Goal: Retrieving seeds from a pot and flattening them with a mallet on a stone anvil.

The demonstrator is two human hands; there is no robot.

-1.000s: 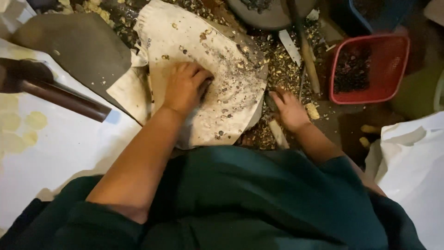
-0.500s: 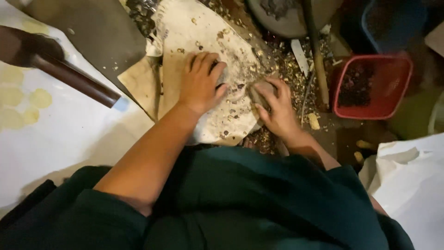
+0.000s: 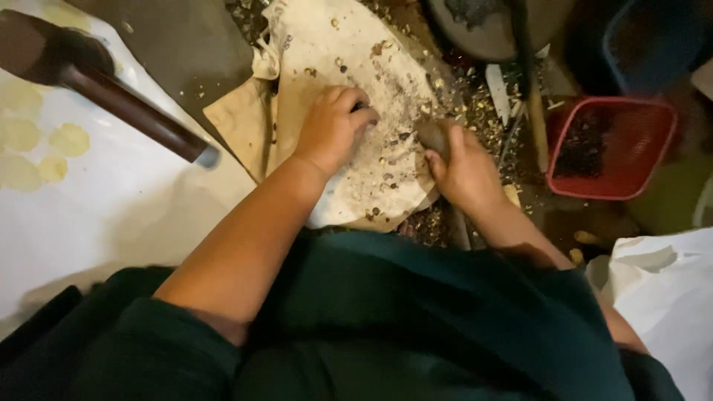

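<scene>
Littered ground surrounds the pale sack (image 3: 356,67). On it, my left hand (image 3: 332,128) curls over bits; my right hand (image 3: 464,167) grips a grey stone (image 3: 432,135) left of the red basket (image 3: 613,145).

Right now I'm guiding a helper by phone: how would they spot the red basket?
Start at the pale cloth under both hands. Look past the right hand across the littered floor: the red basket sits there, holding dark bits, the only bright red, meshed container.

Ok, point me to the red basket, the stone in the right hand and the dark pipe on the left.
red basket (image 3: 653,145): head view, on its right inner wall.
stone (image 3: 432,134): head view, on the grey top above the fingers of the right hand (image 3: 466,172).
dark pipe (image 3: 141,117): head view, mid-shaft.
</scene>
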